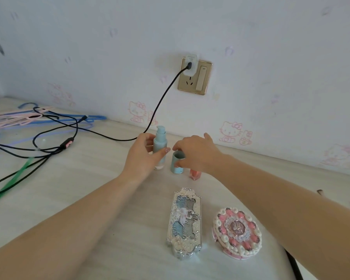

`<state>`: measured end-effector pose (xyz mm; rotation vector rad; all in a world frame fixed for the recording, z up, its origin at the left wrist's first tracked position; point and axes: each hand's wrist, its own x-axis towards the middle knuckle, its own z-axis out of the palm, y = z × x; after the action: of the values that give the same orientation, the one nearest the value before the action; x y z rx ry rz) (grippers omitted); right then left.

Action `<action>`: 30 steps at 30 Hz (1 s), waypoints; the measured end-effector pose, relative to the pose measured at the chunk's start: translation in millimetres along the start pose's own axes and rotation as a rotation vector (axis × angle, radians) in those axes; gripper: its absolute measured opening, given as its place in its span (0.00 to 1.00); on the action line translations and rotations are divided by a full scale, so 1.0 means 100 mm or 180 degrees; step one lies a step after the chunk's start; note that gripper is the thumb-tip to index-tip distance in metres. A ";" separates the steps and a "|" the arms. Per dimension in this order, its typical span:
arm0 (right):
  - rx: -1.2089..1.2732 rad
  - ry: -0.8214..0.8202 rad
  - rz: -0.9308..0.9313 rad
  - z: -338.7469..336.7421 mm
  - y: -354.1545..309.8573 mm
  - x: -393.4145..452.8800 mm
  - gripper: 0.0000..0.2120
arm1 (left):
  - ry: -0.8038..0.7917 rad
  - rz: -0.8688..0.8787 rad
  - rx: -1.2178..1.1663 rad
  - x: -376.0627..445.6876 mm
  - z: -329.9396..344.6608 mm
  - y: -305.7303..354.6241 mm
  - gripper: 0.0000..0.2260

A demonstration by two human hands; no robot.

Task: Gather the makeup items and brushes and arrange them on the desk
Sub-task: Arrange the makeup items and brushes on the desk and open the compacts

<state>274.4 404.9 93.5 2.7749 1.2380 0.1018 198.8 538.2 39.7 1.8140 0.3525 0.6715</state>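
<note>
A teal pump bottle [159, 142] stands upright near the wall, and my left hand [144, 153] is wrapped around its body. Just to its right stands a small teal tube [177, 165], an open cap or container, with the fingertips of my right hand [196, 153] gripping its rim. A small pink-orange bottle [195, 174] stands under my right hand, partly hidden. Nearer to me lie an ornate silver-blue rectangular palette [184, 223] and a round pink cake-shaped compact [237, 232]. A brush tip [320, 192] shows at the right edge.
Black charging cables [55, 147] and blue, pink and green hangers [18, 123] sprawl across the left of the pale desk [101, 174]. One cable runs up to a gold wall socket [194, 77]. The wall stands just behind the bottles.
</note>
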 end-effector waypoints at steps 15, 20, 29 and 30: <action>0.1281 0.0089 0.0305 -0.18 0.28 -0.33 0.29 | 0.0421 0.0100 -0.0234 -0.29 -0.04 0.05 0.30; 0.1125 0.0101 0.0416 -0.13 0.26 -0.50 0.15 | 0.0221 0.0161 -0.0368 -0.59 -0.01 0.07 0.18; 0.2115 0.0762 0.0288 -0.41 0.21 -1.02 0.07 | -0.0575 0.0415 -0.0225 -0.90 0.10 0.41 0.16; 0.2318 0.0821 0.0326 -0.46 0.21 -1.10 0.06 | -0.0666 0.0416 -0.0256 -0.93 0.13 0.46 0.17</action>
<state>212.0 311.8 139.0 3.5433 1.4092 0.0148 128.7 462.0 54.5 1.8214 0.0671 0.5706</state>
